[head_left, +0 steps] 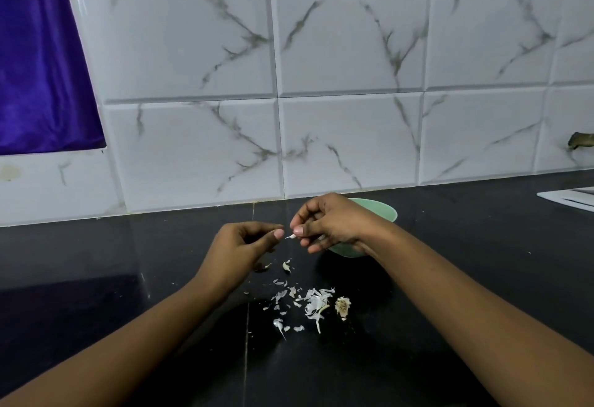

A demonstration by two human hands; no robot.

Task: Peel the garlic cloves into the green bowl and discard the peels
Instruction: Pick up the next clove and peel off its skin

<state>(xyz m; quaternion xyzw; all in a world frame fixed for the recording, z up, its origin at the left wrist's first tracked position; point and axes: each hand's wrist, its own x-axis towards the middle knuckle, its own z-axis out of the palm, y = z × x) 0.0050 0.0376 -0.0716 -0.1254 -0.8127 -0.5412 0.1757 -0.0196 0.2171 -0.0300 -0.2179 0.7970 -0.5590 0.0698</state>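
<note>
While both hands hover above the black counter [466, 278], the right hand [334, 223] has its thumb and fingers clamped on a garlic clove [290, 237], of which only a white pointed tip pokes out toward nine o'clock. The left hand [238, 246] sits just beside it at nine o'clock, its fingers curled and its thumb and forefinger tips drawn together close to that tip. Whether they pinch a scrap of skin cannot be told.

The green bowl [385, 212] stands on the counter directly behind the right hand and is mostly hidden by it, so its contents do not show. From the bowl, at about seven o'clock, loose white peels [313, 303] lie scattered on the counter, with a dry brownish root stub [342, 307] at their three o'clock edge. A single small pale piece [286, 266] lies apart at twelve o'clock from the pile, beneath the gap between the hands.

A marbled white tiled wall [347, 53] rises behind the counter. A purple cloth [38, 69] hangs at ten o'clock, and a flat white object [572, 199] lies at the three o'clock edge.
</note>
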